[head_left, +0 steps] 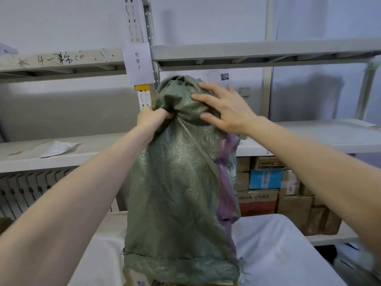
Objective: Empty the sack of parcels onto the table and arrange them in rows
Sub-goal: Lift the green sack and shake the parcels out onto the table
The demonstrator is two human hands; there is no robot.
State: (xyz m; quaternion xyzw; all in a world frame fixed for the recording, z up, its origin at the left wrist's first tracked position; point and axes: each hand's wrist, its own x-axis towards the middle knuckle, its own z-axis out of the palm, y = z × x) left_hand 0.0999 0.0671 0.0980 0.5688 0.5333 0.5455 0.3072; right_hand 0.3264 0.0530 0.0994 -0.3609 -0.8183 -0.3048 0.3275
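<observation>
- The metal shelving [247, 50] fills the wall behind, in grey tiers. It stands close behind the sack, so a swing of the lifted sack could strike an upright.
- The worktop [278, 254] lies under a pale cloth, directly below the sack. The visible part looks narrow, so parcels dropping in a rush could bounce or slide over its edge. The cloth may also ruck up under them and spoil any rows.
- The sack [175, 193], green woven plastic with a purple strip down one side, hangs upside down above the worktop. Its frayed mouth is lowest. Its closed end is bunched at the top.
- Cardboard boxes [292, 205] are stacked on the lower shelf to the right, near the worktop's far corner. A parcel that strays there could get mixed in with them.
- The left hand [152, 118] carries the load, its fingers [165, 113] clamped on a fistful of fabric. The weave looks slick, so one fist could slip.
- The right hand [224, 108] has its fingers [202, 98] spread and straight over the bunched top, gripping nothing. Whether they are pressing cannot be told.
- A brown parcel [136, 279] just shows at the mouth. Any others are hidden inside.
- A crumpled white packet [58, 148] lies on the left shelf.
- A paper label [139, 62] is fixed to an upright.
</observation>
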